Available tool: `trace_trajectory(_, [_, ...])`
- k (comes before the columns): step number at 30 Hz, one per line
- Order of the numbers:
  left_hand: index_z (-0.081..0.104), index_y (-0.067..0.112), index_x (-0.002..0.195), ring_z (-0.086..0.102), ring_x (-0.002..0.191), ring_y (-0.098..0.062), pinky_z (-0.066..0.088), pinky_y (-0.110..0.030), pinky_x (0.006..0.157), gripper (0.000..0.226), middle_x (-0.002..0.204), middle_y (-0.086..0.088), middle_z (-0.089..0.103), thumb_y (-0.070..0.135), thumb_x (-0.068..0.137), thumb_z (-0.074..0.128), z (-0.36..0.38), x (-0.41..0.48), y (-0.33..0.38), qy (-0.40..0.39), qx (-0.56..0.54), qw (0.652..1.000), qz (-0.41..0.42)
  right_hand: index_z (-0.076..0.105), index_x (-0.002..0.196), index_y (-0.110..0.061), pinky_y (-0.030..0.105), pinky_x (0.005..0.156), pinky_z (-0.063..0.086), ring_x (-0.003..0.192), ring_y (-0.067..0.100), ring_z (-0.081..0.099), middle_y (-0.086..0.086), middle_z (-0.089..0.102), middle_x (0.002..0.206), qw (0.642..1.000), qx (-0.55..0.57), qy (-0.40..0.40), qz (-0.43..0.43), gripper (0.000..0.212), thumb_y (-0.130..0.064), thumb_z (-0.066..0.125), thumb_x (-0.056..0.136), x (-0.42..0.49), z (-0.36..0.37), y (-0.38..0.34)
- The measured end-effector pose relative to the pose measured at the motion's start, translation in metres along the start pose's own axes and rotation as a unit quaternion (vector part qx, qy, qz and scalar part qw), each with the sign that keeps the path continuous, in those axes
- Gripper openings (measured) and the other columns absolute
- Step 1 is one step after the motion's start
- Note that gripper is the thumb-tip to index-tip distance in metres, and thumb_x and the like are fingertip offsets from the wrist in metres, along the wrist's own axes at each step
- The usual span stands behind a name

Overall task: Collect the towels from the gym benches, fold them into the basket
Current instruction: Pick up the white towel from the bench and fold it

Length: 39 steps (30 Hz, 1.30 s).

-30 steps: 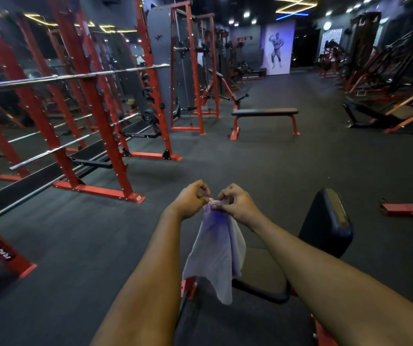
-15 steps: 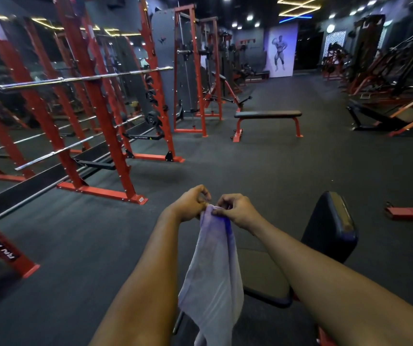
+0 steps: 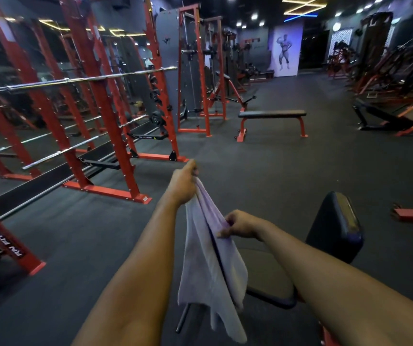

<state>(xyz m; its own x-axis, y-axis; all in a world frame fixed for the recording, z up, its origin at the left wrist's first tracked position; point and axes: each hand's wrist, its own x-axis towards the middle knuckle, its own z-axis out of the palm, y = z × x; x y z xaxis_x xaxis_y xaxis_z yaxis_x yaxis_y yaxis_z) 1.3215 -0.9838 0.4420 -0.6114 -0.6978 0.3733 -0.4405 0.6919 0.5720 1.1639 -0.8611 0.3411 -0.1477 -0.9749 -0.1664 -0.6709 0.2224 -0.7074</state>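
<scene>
above the padded seat (image 3: 335, 228), left hand (image 3: 184, 186) and right hand (image 3: 241, 224) both pinch the towel (image 3: 210, 265), seemingly mid-fold; no basket visible, so stowing remains.

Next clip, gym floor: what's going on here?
A person at a black padded bench holds a pale lilac towel in the air with both hands. The left hand grips its top end, raised; the right hand pinches an edge lower down, so the cloth hangs loose. No basket is in view.
</scene>
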Motion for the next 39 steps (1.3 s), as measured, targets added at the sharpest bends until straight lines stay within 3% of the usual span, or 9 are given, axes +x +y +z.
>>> trace_trajectory(7, [0.047, 0.013, 0.069, 0.043, 0.075, -0.022, 0.034, -0.036, 0.063, 0.026, 0.074, -0.006, 0.049, -0.007, 0.077, 0.031, -0.065, 0.026, -0.029, 0.316, 0.057, 0.946, -0.043, 0.067, 0.081, -0.022, 0.033, 0.084, 0.049, 0.097, 0.024, 0.064, 0.001, 0.065, 0.092, 0.958, -0.205, 0.017, 0.201, 0.022, -0.039, 0.073, 0.069, -0.032, -0.019, 0.043])
trace_trajectory(11, [0.046, 0.015, 0.08, 0.045, 0.08, -0.026, 0.039, -0.038, 0.066, 0.032, 0.079, -0.007, 0.053, -0.012, 0.078, 0.029, -0.068, 0.016, -0.045, 0.342, 0.109, 0.93, -0.083, 0.055, 0.118, -0.019, 0.04, 0.097, 0.046, 0.113, 0.03, 0.06, 0.009, 0.064, 0.118, 0.926, -0.169, 0.176, 0.29, 0.047, -0.03, 0.057, 0.072, -0.041, -0.038, 0.052])
trace_trajectory(16, [0.058, 0.014, 0.092, 0.054, 0.086, -0.03, 0.045, -0.037, 0.069, 0.027, 0.094, -0.013, 0.059, 0.002, 0.092, 0.035, -0.049, 0.001, -0.075, 0.312, 0.12, 0.926, -0.176, 0.021, 0.151, -0.012, 0.043, 0.1, 0.047, 0.123, 0.037, 0.054, 0.018, 0.053, 0.137, 0.872, 0.015, 0.322, 0.369, 0.087, -0.027, 0.069, 0.08, -0.028, -0.071, 0.05])
trace_trajectory(19, [0.058, 0.01, 0.086, 0.056, 0.084, -0.035, 0.042, -0.039, 0.067, 0.024, 0.093, -0.016, 0.057, 0.003, 0.09, 0.036, -0.043, -0.011, -0.082, 0.292, 0.117, 0.924, -0.217, 0.062, 0.123, -0.011, 0.037, 0.087, 0.053, 0.112, 0.035, 0.062, 0.015, 0.064, 0.123, 0.85, -0.008, 0.355, 0.39, 0.05, -0.025, 0.072, 0.077, -0.024, -0.085, 0.054])
trace_trajectory(22, [0.058, 0.008, 0.087, 0.057, 0.088, -0.037, 0.047, -0.042, 0.07, 0.024, 0.094, -0.017, 0.058, -0.004, 0.085, 0.038, -0.039, -0.02, -0.084, 0.28, 0.128, 0.929, -0.206, 0.076, 0.101, -0.014, 0.035, 0.084, 0.056, 0.102, 0.033, 0.066, 0.014, 0.07, 0.11, 0.834, 0.047, 0.394, 0.384, 0.026, -0.021, 0.075, 0.076, -0.022, -0.091, 0.055])
trace_trajectory(25, [0.06, 0.012, 0.093, 0.055, 0.095, -0.039, 0.047, -0.044, 0.078, 0.025, 0.1, -0.015, 0.058, -0.003, 0.083, 0.043, -0.036, -0.026, -0.083, 0.29, 0.136, 0.923, -0.214, 0.079, 0.087, -0.017, 0.035, 0.082, 0.057, 0.094, 0.034, 0.068, 0.013, 0.073, 0.101, 0.822, 0.111, 0.442, 0.34, 0.011, -0.014, 0.073, 0.08, -0.022, -0.094, 0.047])
trace_trajectory(32, [0.059, 0.012, 0.104, 0.052, 0.095, -0.036, 0.045, -0.044, 0.077, 0.033, 0.098, -0.015, 0.057, -0.001, 0.077, 0.045, -0.023, -0.022, -0.059, 0.333, 0.162, 0.917, -0.149, 0.07, 0.107, -0.004, 0.032, 0.081, 0.049, 0.103, 0.032, 0.065, 0.015, 0.068, 0.11, 0.811, 0.141, 0.443, 0.354, 0.029, -0.019, 0.066, 0.082, -0.007, -0.089, 0.037])
trace_trajectory(36, [0.057, 0.011, 0.103, 0.052, 0.096, -0.035, 0.045, -0.044, 0.081, 0.037, 0.098, -0.014, 0.058, -0.006, 0.073, 0.042, -0.017, -0.021, -0.049, 0.313, 0.15, 0.929, -0.13, 0.063, 0.103, -0.007, 0.04, 0.074, 0.042, 0.092, 0.041, 0.058, 0.021, 0.062, 0.101, 0.755, 0.143, 0.567, 0.296, 0.024, -0.009, 0.051, 0.082, -0.013, -0.067, 0.028])
trace_trajectory(39, [0.051, 0.01, 0.107, 0.052, 0.096, -0.036, 0.043, -0.046, 0.081, 0.04, 0.1, -0.016, 0.058, -0.01, 0.074, 0.041, -0.022, -0.029, -0.054, 0.358, 0.126, 0.914, -0.146, 0.06, 0.095, -0.015, 0.05, 0.094, 0.035, 0.111, 0.037, 0.048, 0.014, 0.055, 0.116, 0.766, 0.074, 0.57, 0.287, 0.016, -0.008, 0.056, 0.082, -0.018, -0.06, 0.033])
